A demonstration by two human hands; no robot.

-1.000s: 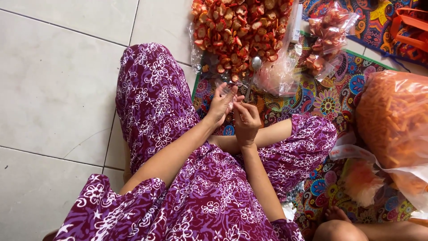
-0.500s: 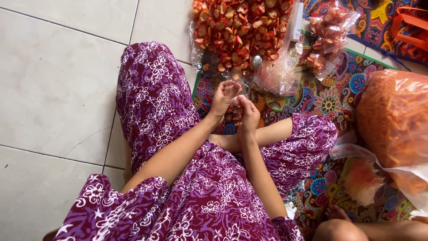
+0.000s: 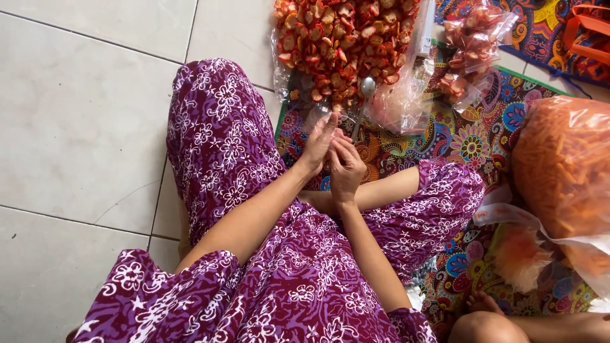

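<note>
- Fingers of my left hand (image 3: 319,143) and right hand (image 3: 346,166) meet mid-frame, pinching a small clear plastic bag (image 3: 318,117) to work its mouth apart.
- Chips pile (image 3: 343,41) lies just above, within reach for filling; spoon (image 3: 365,92) rests beside it.

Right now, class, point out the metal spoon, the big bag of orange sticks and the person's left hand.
metal spoon (image 3: 367,86), head view, on its bowl.
big bag of orange sticks (image 3: 562,165), head view, on the bag's middle.
left hand (image 3: 321,141), head view, on the palm.

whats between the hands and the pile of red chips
In the head view, a metal spoon lies between the hands and the chip pile, on clear plastic over the patterned mat.
</note>
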